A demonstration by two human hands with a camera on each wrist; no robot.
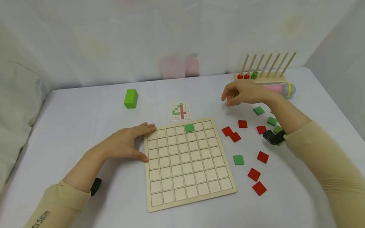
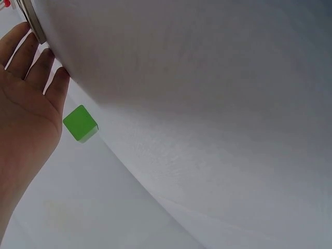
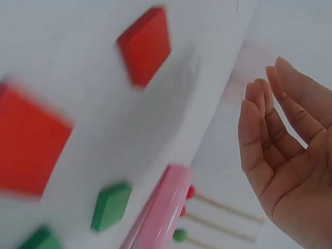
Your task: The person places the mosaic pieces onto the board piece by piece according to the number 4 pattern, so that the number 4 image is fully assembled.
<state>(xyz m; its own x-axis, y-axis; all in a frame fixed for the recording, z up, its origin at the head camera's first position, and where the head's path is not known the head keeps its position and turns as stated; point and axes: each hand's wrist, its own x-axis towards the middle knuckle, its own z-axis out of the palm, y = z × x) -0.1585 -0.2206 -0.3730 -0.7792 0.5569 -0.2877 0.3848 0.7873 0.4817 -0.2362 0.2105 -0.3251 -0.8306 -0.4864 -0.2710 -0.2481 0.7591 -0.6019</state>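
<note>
My left hand touches the left edge of a wooden grid board, its thumb and fingers spread along the rim. One green square tile sits in a cell of the board's top row. My right hand is raised over the table, right of a small pattern card; in the right wrist view its fingers are loosely bent with nothing between them. Below it lie loose red tiles and green tiles. The card shows a green and red figure on a grid.
A green block stands at the back left. At the back right are a wooden rack with upright pegs and a few red and green beads, and a pink toy microphone, partly hidden by my right arm. White cloth surrounds the table.
</note>
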